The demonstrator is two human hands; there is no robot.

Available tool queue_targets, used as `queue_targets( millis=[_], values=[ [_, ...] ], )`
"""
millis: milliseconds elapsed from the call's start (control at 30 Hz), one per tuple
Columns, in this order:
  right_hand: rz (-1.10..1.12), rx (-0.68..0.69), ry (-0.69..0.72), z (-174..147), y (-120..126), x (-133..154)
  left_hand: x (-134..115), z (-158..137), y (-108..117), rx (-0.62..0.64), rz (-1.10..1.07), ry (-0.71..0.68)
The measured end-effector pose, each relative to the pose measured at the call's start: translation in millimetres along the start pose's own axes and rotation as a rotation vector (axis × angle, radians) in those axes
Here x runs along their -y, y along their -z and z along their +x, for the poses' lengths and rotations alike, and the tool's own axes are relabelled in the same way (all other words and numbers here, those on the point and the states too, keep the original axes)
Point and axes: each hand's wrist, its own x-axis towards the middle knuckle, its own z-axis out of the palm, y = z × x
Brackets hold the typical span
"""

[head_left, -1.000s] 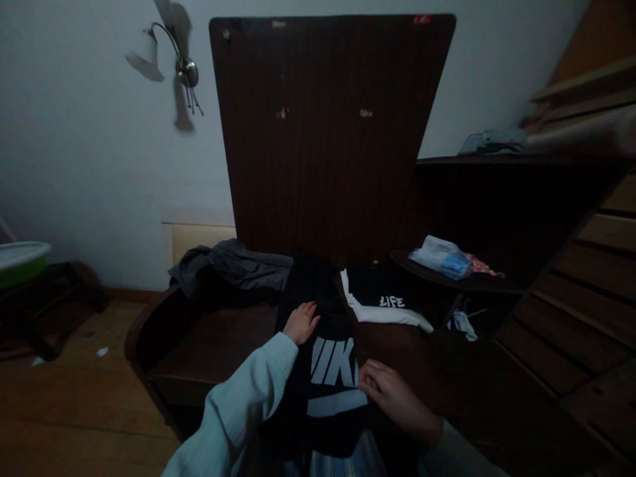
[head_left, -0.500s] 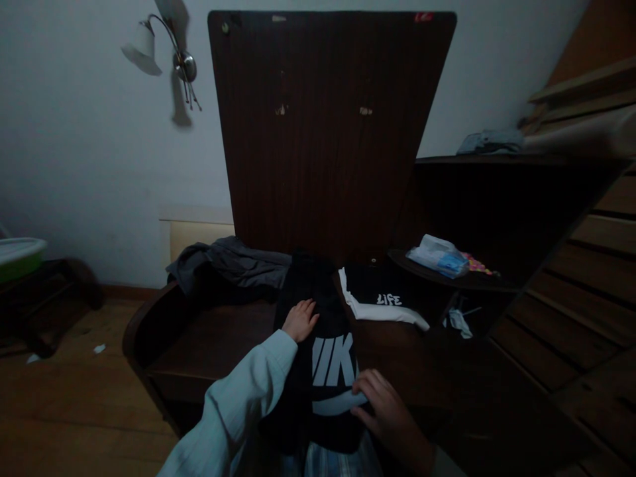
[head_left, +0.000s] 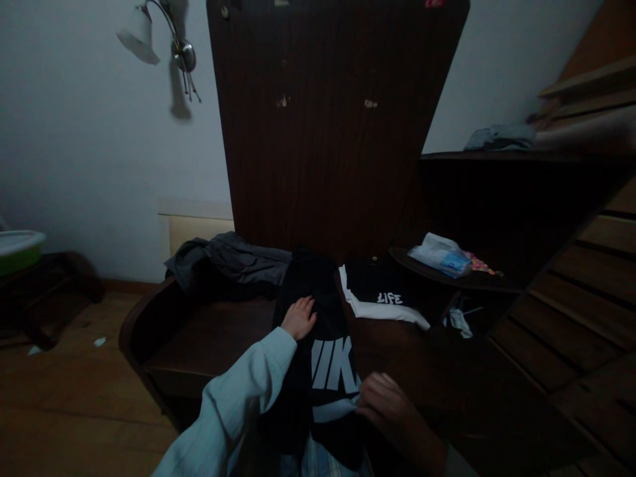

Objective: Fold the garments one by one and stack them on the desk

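A black garment (head_left: pixel 325 318) with large pale letters and a pale band lies lengthwise over the dark wooden surface, its near end hanging toward my lap. My left hand (head_left: pixel 299 318) rests flat on its upper part, fingers stretched out. At the right edge, beside the pale band, my right hand (head_left: pixel 385 403) is closed with the fabric pinched between thumb and fingers. Whether the garment is a shirt or shorts, I cannot tell.
A folded black-and-white garment (head_left: pixel 387 301) lies to the right. Grey clothing (head_left: pixel 238 258) is heaped at the back left. A plastic packet (head_left: pixel 442 255) sits on a small shelf. Behind stands a tall dark panel (head_left: pixel 322 132); a lamp (head_left: pixel 139 36) hangs on the wall.
My right hand has closed on the garment's edge and drawn it slightly to the right. My left hand stays in place on the cloth. The view has tilted slightly downward.
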Motion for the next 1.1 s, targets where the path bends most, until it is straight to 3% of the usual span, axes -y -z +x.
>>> queue_targets(
  millis=[200,333,467,567,633,733,833,933,1000,1100],
  values=[
    [0.164,0.166,-0.062,4,21,-4,-1,-1,1,0.017,-0.019,-0.002],
    [0.302,0.119,-0.170,27,31,-18,-1,-1,1,-0.003,-0.023,-0.025],
    [0.348,-0.015,-0.252,60,15,-41,-1,-1,2,0.002,-0.022,-0.014],
    [0.299,-0.101,-0.523,80,-3,-55,-1,-1,2,-0.005,-0.025,-0.022],
    [0.269,-0.045,-0.682,87,-12,-61,-1,-1,2,-0.015,-0.033,-0.032],
    [0.300,0.040,-0.704,91,-17,-63,1,0,1,-0.027,-0.046,-0.040],
    [0.441,-0.048,-0.738,93,-19,-64,2,1,0,-0.036,-0.061,-0.044],
    [0.678,-0.122,-0.893,94,-22,-63,3,1,-1,-0.045,-0.069,-0.048],
    [0.819,-0.133,-0.971,90,-23,-60,3,1,-1,-0.046,-0.067,-0.043],
    [0.966,-0.095,-0.980,76,-23,-54,3,0,0,-0.044,-0.060,-0.036]
  ],
)
